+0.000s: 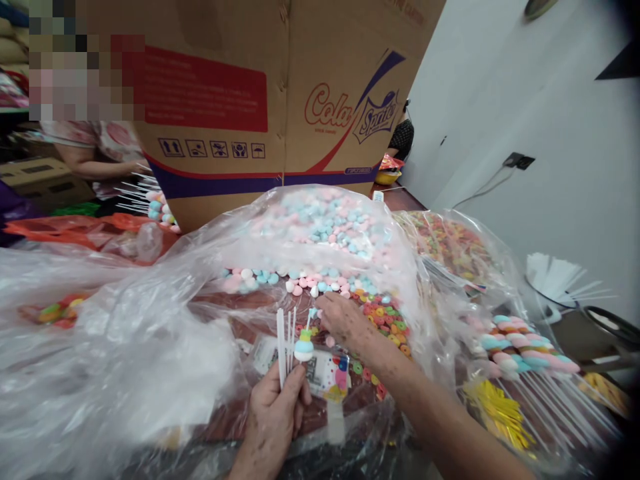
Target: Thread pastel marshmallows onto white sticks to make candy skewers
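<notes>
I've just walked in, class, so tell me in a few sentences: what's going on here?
A person's left hand holds several white sticks, one threaded with a blue-and-white sweet below a yellow-green one. The right hand is at that stick's upper end; its exact grip is unclear. Loose ring-shaped sweets and pink, blue and white sweets lie close by, with loaded skewers off to the right.

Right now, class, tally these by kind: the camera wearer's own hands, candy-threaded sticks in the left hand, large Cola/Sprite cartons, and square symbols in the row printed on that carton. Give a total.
Own hands: 2 (left hand, right hand)
Candy-threaded stick in the left hand: 1
Cola/Sprite carton: 1
Printed symbols: 5
Total: 9
</notes>
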`<state>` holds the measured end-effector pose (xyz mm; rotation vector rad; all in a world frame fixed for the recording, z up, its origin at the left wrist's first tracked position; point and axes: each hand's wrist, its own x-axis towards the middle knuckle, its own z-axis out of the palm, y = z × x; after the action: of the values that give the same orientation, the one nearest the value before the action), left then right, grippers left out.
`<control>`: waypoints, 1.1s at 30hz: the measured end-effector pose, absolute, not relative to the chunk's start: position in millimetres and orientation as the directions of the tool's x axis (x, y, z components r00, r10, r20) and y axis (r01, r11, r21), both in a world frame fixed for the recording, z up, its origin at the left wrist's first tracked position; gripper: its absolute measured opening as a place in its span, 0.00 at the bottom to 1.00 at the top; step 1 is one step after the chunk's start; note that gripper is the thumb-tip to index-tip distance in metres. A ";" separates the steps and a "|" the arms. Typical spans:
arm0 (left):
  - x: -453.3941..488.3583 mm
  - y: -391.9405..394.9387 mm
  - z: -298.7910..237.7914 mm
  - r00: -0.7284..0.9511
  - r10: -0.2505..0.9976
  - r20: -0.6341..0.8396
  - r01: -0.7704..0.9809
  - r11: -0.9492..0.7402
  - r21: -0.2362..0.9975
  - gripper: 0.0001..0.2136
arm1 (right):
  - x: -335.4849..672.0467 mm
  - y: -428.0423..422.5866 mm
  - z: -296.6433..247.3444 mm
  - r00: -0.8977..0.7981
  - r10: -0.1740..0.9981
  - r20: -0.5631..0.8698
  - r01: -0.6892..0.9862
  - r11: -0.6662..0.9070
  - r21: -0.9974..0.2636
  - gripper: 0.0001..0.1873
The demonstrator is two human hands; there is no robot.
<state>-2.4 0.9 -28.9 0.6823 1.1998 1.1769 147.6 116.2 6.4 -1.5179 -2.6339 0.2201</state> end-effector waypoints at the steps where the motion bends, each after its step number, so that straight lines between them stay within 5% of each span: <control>1: -2.6 0.1 -30.0 -0.062 0.939 -0.338 -0.323 0.301 0.897 0.22 | 153.9 113.5 9.3 -0.509 0.861 0.011 0.843 0.501 -0.198 0.08; 5: -4.2 -2.6 -29.3 -0.050 0.940 -0.338 -0.314 0.306 0.899 0.21 | 183.7 106.5 18.9 -0.461 0.887 0.034 0.832 0.445 -0.333 0.09; 11: -4.1 -1.7 -29.7 -0.040 0.942 -0.334 -0.295 0.308 0.904 0.21 | 215.2 111.7 20.4 -0.039 0.995 0.096 0.777 0.091 -0.623 0.11; 22: -3.2 -1.6 -44.6 -0.056 0.940 -0.337 -0.307 0.305 0.902 0.23 | 200.7 117.5 20.2 -0.105 0.994 0.042 0.670 0.101 -0.736 0.08; 33: -2.7 -2.7 -30.1 -0.063 0.948 -0.312 -0.301 0.280 0.912 0.20 | 154.5 115.8 15.8 -0.277 0.961 -0.021 0.707 0.189 -0.682 0.07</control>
<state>-2.7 -2.7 -30.1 0.7207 1.1975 1.1829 154.5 115.8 15.8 -1.5621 -2.0578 0.8296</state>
